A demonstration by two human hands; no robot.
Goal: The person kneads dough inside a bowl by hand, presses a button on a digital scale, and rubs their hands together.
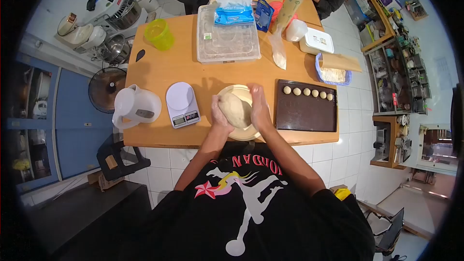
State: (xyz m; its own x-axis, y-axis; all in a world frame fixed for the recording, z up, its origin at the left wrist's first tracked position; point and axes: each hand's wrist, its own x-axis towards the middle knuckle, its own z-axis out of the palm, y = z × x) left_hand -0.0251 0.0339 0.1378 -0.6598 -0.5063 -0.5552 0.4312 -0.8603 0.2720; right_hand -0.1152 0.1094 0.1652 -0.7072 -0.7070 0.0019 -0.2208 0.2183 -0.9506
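Observation:
A large pale lump of dough (235, 110) is held above a cream-coloured round bowl (236, 88). My left hand (220, 115) presses against the dough's left side, its fingers partly hidden behind it. On the right, my right hand (259, 106) is upright beside the dough and over the bowl's edge, with its fingertips near the far rim. Left of the bowl stands a white kitchen scale (180, 97). A dark baking tray (306, 111) to the right carries a row of several small dough balls (305, 92) along its far side.
A white jug (137, 106) and a green cup (159, 34) stand at left. Beyond the bowl are a lidded plastic box (227, 43), tissues (234, 15), a wrap roll (289, 9), a white tub (316, 41) and a flour basket (333, 74). Two people are at the far table.

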